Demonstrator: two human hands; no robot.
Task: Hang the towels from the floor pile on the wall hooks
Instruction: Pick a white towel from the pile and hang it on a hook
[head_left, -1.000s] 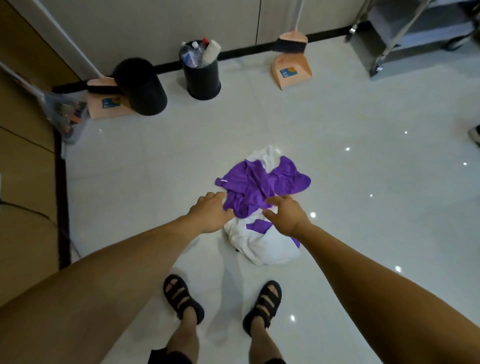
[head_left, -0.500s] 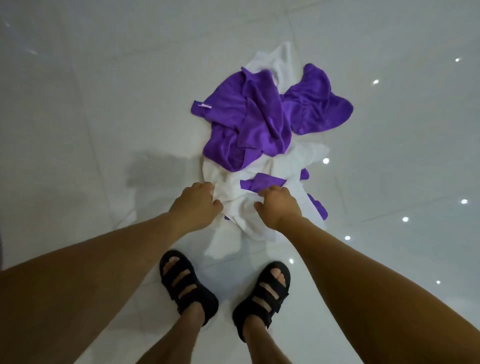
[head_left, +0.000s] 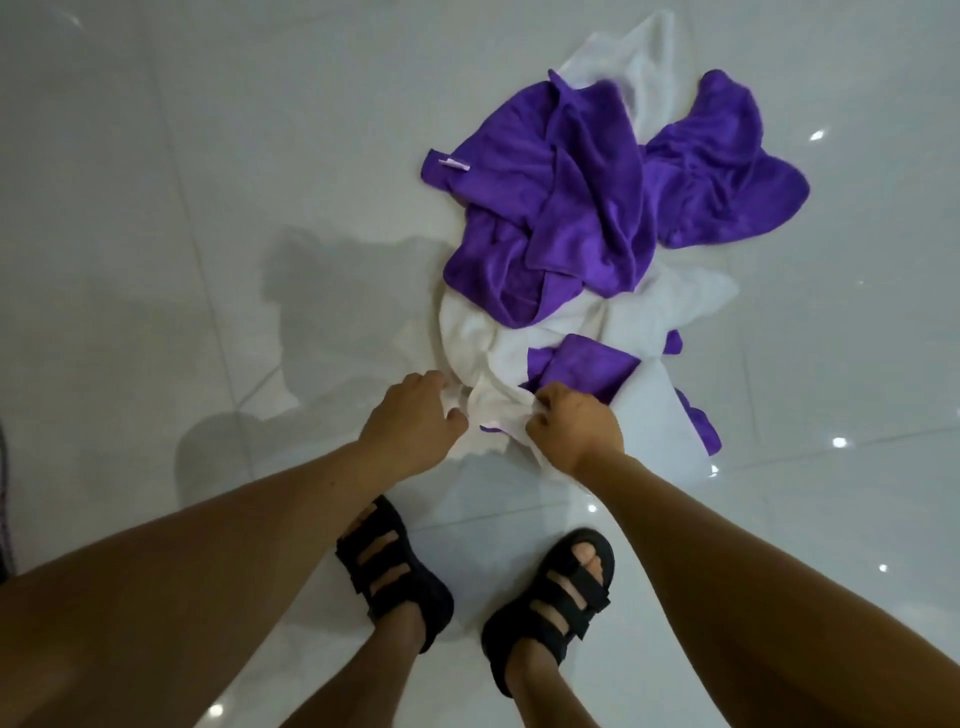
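Two hands grab one white towel (head_left: 498, 410) at the near edge of the floor pile (head_left: 675, 296): left hand (head_left: 410, 423) and right hand (head_left: 579, 423) both pinch it with curled fingers. Next, I think, it must lift free of the purple towels (head_left: 571, 208)

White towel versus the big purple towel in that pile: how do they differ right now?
Colour: the white towel is plain white, the purple towel deep violet. Position: the purple towel lies on top, the white towel partly beneath it. Handling: the left hand and right hand both grip the white towel's near edge; the purple towel is untouched. Both are crumpled in one pile on the floor.
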